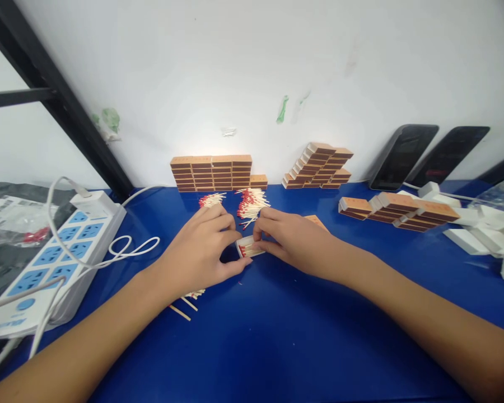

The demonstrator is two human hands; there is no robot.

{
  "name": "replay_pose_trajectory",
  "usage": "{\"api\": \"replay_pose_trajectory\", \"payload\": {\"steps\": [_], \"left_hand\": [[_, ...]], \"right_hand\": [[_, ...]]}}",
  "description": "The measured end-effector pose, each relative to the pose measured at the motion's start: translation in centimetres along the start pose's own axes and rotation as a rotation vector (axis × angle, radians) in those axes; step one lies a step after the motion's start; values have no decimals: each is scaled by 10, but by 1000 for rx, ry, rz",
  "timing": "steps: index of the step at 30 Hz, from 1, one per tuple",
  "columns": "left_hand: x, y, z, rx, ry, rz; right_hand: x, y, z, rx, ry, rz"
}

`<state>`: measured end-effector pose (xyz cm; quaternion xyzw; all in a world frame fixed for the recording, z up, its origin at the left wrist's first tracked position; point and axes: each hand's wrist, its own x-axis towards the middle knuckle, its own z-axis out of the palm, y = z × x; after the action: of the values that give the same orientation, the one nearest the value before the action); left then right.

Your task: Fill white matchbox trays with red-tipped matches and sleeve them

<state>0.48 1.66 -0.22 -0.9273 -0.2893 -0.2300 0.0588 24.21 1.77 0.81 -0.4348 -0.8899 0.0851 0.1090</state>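
A small white matchbox tray (244,240) lies on the blue table between my hands, with red-tipped matches (247,251) inside it. My left hand (205,246) holds the tray at its left end, thumb along the near side and fingers at the far side. At the right end, my right hand (288,240) pinches down over the matches, and its fingers hide that part of the tray. Just beyond the hands is a pile of loose red-headed matches (252,204), with another pile (212,200) to its left. More matches (189,305) stick out below my left wrist.
Stacked matchboxes (212,173) stand against the wall, with a stepped stack (319,168) further right. More boxes (397,211) and white empty trays (483,235) lie at right. Two phones (403,157) lean on the wall. A power strip (54,257) with cables fills the left.
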Motion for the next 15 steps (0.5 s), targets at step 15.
{"api": "replay_pose_trajectory", "payload": {"steps": [15], "left_hand": [[0, -1, 0, -34, -39, 19]], "right_hand": [[17, 30, 16, 263, 232, -63]]}}
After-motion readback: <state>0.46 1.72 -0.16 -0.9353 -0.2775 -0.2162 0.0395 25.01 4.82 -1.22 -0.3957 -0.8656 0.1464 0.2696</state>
